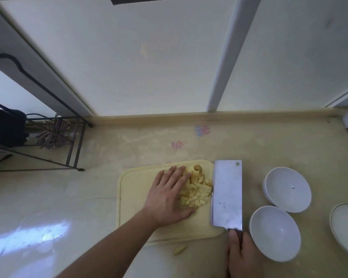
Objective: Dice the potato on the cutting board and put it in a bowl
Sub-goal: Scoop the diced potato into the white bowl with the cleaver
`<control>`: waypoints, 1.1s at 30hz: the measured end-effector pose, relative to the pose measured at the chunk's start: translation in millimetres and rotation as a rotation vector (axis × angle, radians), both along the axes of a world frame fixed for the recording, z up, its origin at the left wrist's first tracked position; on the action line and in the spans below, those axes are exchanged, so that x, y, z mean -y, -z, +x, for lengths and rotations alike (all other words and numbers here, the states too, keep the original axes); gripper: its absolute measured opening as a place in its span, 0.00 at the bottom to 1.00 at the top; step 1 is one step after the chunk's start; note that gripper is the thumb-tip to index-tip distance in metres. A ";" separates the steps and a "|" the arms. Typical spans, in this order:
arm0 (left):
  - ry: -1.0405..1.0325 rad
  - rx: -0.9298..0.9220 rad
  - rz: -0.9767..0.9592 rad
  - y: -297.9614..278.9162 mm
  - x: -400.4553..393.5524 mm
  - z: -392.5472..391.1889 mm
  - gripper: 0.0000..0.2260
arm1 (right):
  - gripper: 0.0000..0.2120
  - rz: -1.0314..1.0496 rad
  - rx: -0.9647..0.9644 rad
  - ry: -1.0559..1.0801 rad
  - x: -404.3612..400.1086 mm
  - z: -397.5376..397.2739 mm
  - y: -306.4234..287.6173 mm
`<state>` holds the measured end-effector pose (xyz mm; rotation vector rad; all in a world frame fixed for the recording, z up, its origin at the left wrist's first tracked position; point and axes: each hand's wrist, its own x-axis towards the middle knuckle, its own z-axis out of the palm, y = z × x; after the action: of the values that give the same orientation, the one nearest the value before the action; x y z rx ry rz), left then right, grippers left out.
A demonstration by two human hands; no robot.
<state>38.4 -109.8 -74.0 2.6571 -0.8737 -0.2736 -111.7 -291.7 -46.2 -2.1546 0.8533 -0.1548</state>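
Observation:
A pile of diced yellow potato lies on the pale yellow cutting board. My left hand rests flat against the pile's left side, fingers straight. My right hand grips the handle of a broad cleaver, whose flat blade lies at the board's right edge, touching the pile's right side. Two white bowls stand right of the cleaver: a near one and a farther one, both with nothing inside.
A third white dish sits at the right edge. One stray potato piece lies on the counter just below the board. A black wire rack stands at the back left. White wall panels rise behind the counter.

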 end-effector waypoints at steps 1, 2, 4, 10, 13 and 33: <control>0.005 -0.002 -0.003 0.5 0.4 0.7 0.43 | 0.13 0.042 -0.009 -0.005 0.0 -1.1 -0.9; 0.010 0.001 -0.010 1.0 1.0 1.3 0.44 | 0.17 0.093 -0.027 -0.012 -0.1 -2.4 -2.1; 0.018 0.013 -0.027 1.8 2.4 2.4 0.44 | 0.15 0.147 -0.082 -0.017 0.1 -2.6 -2.6; 0.025 0.025 -0.008 2.7 6.8 3.9 0.44 | 0.13 0.376 -0.389 -0.253 8.1 16.4 -7.8; 0.025 0.041 -0.015 4.1 4.9 3.8 0.43 | 0.12 0.365 -0.484 -0.438 9.8 24.2 -8.4; 0.221 0.135 -0.270 6.2 -9.7 1.1 0.28 | 0.17 0.587 -0.374 -0.255 16.3 -0.5 -5.2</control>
<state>39.6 -100.1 -80.2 2.3527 -1.1613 -0.0233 -112.2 -308.0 -40.9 -1.7249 0.7022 0.5765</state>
